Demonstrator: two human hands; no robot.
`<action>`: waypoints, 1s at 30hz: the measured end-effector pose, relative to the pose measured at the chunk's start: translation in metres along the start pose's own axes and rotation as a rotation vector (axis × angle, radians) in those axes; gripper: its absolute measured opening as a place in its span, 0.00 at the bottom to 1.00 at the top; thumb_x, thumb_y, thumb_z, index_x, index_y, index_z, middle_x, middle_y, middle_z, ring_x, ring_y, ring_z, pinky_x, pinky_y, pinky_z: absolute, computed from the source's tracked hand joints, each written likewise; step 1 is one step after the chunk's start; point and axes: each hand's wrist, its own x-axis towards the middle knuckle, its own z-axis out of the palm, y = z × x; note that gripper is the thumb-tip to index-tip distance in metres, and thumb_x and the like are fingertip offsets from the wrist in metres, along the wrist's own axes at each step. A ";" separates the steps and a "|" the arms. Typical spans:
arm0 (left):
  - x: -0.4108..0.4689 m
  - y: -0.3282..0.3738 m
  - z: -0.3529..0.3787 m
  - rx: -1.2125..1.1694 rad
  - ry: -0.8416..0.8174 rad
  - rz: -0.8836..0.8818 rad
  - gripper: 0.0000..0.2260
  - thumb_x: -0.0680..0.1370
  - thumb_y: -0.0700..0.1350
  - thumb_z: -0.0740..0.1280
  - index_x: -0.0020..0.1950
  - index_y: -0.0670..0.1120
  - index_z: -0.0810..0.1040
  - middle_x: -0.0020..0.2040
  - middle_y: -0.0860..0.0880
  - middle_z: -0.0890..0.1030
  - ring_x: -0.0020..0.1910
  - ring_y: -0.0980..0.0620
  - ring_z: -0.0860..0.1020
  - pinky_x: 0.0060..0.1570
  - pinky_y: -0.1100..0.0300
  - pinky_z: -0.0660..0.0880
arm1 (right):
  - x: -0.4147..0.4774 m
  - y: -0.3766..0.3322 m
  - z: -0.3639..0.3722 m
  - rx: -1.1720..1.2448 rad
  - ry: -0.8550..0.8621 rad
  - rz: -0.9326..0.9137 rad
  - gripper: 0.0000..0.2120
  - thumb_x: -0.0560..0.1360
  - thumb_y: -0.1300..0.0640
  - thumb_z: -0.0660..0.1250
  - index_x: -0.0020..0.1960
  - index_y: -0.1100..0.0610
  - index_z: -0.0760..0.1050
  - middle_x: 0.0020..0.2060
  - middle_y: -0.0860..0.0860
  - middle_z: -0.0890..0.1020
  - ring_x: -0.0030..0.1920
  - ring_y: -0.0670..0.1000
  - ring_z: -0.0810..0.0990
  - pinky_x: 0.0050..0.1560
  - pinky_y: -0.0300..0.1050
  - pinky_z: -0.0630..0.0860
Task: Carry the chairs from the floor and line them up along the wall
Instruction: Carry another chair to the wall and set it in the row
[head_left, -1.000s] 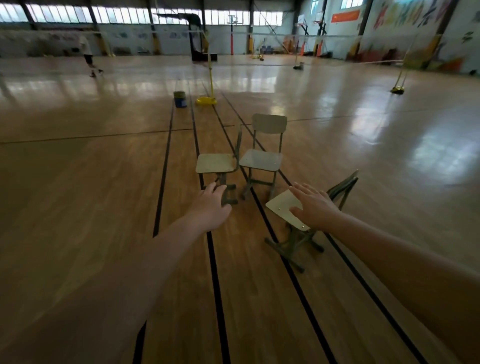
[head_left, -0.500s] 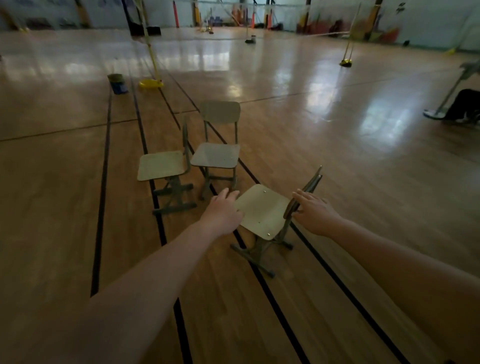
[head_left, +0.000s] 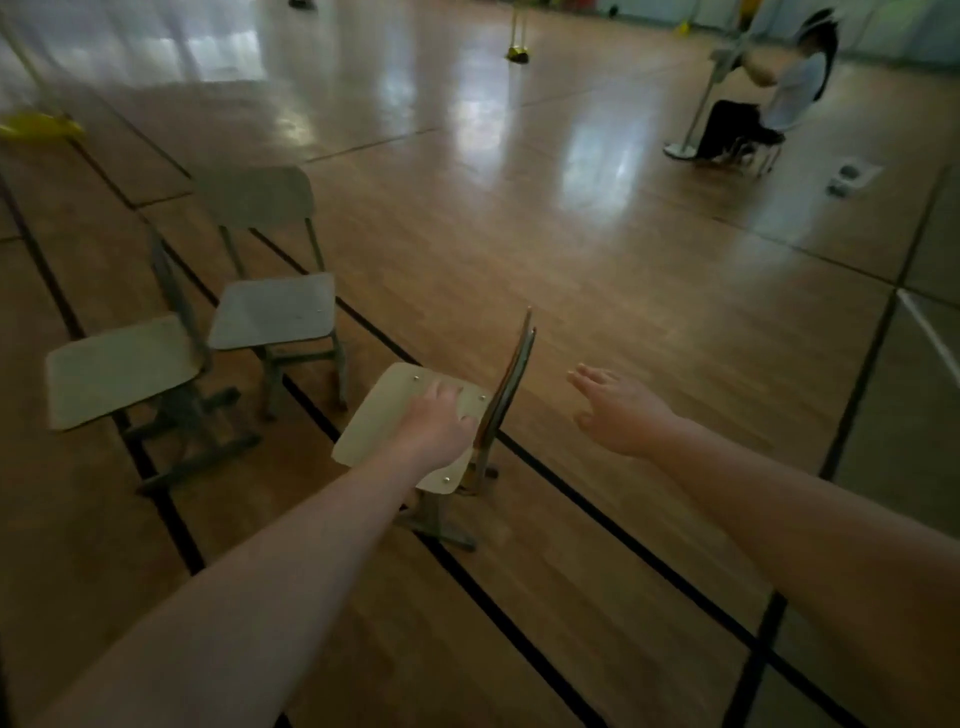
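Left hand (head_left: 436, 423): palm down on seat of nearest chair (head_left: 379, 415), fingers loose, resting, no grasp. Right hand (head_left: 621, 410): released, fingers spread, in air just right of its backrest, not touching. Chair upright on floor (head_left: 597, 291), straddling black line. Beyond, left: side-on chair (head_left: 124, 374), front-facing chair (head_left: 270, 317). Far right: seated person (head_left: 753, 104).

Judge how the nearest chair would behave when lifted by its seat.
The nearest chair probably stays rigid: board seat bolted on metal frame. Lifted by the left hand alone, it may tilt toward its backrest. The smooth seat could slip.
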 end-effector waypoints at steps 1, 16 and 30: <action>0.011 0.012 0.000 -0.015 0.004 0.021 0.25 0.81 0.50 0.57 0.78 0.51 0.56 0.78 0.53 0.53 0.76 0.46 0.55 0.70 0.46 0.65 | 0.005 0.011 -0.003 0.000 0.002 0.017 0.31 0.82 0.50 0.56 0.80 0.51 0.46 0.79 0.49 0.48 0.78 0.51 0.49 0.77 0.53 0.52; 0.169 0.164 0.048 -0.031 -0.011 0.102 0.23 0.82 0.49 0.58 0.77 0.48 0.59 0.77 0.51 0.56 0.72 0.45 0.63 0.66 0.47 0.70 | 0.089 0.218 -0.015 -0.013 0.017 0.023 0.31 0.81 0.50 0.57 0.80 0.51 0.49 0.79 0.48 0.52 0.78 0.50 0.52 0.76 0.51 0.54; 0.270 0.102 0.107 -0.088 0.052 -0.236 0.24 0.80 0.48 0.60 0.76 0.48 0.61 0.72 0.49 0.66 0.70 0.48 0.65 0.68 0.50 0.67 | 0.278 0.199 0.009 0.019 -0.239 -0.242 0.28 0.82 0.51 0.57 0.79 0.53 0.53 0.78 0.50 0.54 0.77 0.53 0.56 0.75 0.50 0.58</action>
